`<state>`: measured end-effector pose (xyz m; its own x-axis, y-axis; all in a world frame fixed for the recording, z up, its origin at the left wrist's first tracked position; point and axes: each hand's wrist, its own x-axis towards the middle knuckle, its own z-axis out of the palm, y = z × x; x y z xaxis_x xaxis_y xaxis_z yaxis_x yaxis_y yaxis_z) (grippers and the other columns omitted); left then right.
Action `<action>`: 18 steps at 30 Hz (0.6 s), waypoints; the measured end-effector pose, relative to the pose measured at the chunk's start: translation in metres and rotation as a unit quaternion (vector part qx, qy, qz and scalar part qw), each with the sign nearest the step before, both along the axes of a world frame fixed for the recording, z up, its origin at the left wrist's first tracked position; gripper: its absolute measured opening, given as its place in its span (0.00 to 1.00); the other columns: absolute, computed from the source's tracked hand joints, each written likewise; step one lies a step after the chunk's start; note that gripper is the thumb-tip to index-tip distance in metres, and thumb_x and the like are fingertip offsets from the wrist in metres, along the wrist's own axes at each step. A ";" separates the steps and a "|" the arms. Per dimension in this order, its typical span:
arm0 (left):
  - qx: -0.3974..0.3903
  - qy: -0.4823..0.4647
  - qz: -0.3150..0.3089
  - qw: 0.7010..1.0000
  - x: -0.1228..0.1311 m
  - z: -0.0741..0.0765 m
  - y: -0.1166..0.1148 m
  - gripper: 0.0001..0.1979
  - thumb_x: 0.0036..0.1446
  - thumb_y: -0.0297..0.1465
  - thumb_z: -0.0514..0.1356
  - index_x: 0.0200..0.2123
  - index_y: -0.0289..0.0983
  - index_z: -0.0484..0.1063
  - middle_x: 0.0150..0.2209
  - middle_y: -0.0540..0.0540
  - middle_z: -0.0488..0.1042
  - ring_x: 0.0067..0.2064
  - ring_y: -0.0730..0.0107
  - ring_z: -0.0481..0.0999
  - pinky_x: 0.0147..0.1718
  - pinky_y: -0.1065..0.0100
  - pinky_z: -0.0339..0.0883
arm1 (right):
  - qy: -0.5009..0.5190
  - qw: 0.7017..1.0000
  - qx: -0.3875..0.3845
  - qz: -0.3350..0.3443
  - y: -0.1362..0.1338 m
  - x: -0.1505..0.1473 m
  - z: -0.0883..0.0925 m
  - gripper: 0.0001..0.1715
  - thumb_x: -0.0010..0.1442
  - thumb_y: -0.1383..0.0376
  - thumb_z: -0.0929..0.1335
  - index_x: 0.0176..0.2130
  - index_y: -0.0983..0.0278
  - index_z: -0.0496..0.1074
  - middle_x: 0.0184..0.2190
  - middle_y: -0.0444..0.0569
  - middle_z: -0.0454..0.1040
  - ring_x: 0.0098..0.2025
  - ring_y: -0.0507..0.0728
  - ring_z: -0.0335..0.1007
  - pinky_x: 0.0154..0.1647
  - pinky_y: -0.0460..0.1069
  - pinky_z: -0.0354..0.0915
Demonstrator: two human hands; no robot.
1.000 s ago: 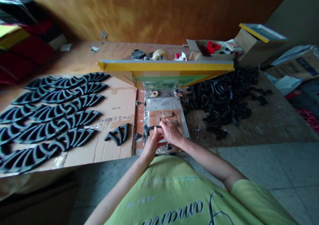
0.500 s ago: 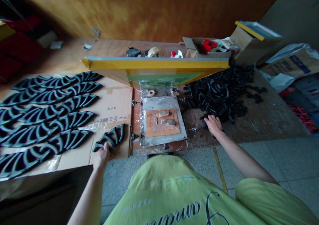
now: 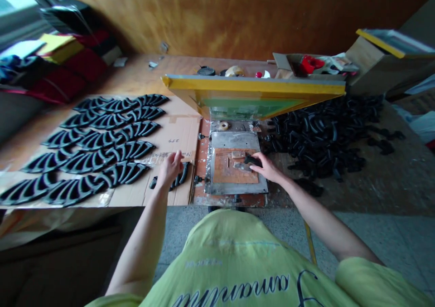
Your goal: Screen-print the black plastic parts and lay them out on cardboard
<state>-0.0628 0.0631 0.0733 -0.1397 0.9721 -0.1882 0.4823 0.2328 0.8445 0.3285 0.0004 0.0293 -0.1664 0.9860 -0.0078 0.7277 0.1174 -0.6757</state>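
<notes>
The box [image 3: 283, 63] at the table's [image 3: 356, 184] back holds a red thing [image 3: 309, 64] and what may be papers. The right hand [image 3: 268, 167] pinches a black part [image 3: 253, 160] on the plate [image 3: 234, 187]. The left hand [image 3: 171, 165] covers a pair [image 3: 178, 180] on the cardboard [image 3: 176, 132]; I cannot tell its grip. A wooden wall [image 3: 238, 12] stands behind.

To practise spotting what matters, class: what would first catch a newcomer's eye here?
The raised yellow frame in the middle, with rows of black curved pieces on cardboard to its left and a loose black heap to its right. Below the frame, the right hand holds a black piece at a metal plate.
</notes>
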 end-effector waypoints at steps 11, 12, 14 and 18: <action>0.205 -0.307 -0.073 0.926 0.099 0.133 0.046 0.32 0.66 0.56 0.42 0.51 0.37 0.70 0.18 0.52 0.67 0.18 0.76 0.64 0.19 0.74 0.60 | -0.308 0.935 0.101 0.142 0.024 -0.063 0.009 0.30 0.66 0.71 0.61 0.63 0.50 0.68 0.45 0.55 0.74 0.48 0.61 0.67 0.45 0.52 0.63; 0.204 -0.304 -0.074 0.928 0.097 0.133 0.043 0.32 0.65 0.56 0.42 0.50 0.37 0.71 0.19 0.52 0.67 0.18 0.76 0.65 0.19 0.74 0.60 | -0.309 0.935 0.107 0.137 0.023 -0.062 0.010 0.29 0.65 0.71 0.63 0.62 0.50 0.69 0.45 0.55 0.75 0.48 0.61 0.68 0.46 0.52 0.64; 0.198 -0.297 -0.069 0.932 0.091 0.125 0.028 0.32 0.65 0.56 0.45 0.49 0.37 0.72 0.19 0.51 0.68 0.19 0.75 0.67 0.20 0.73 0.61 | -0.282 0.945 0.119 0.115 0.022 -0.054 0.014 0.24 0.63 0.70 0.66 0.56 0.55 0.75 0.44 0.54 0.78 0.46 0.59 0.71 0.45 0.50 0.67; 0.090 -0.283 -0.063 0.953 0.069 0.086 -0.023 0.30 0.62 0.56 0.50 0.46 0.37 0.76 0.24 0.48 0.73 0.23 0.72 0.70 0.20 0.72 0.60 | -0.170 0.978 0.124 -0.005 0.024 -0.011 0.026 0.20 0.66 0.69 0.62 0.31 0.66 0.80 0.27 0.48 0.79 0.30 0.51 0.72 0.35 0.44 0.71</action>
<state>0.0060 0.0399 0.1592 0.0535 0.9982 -0.0267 -0.0483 0.0293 0.9984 0.3170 0.0248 0.0551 -0.1853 0.9663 0.1787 0.9077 0.2380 -0.3455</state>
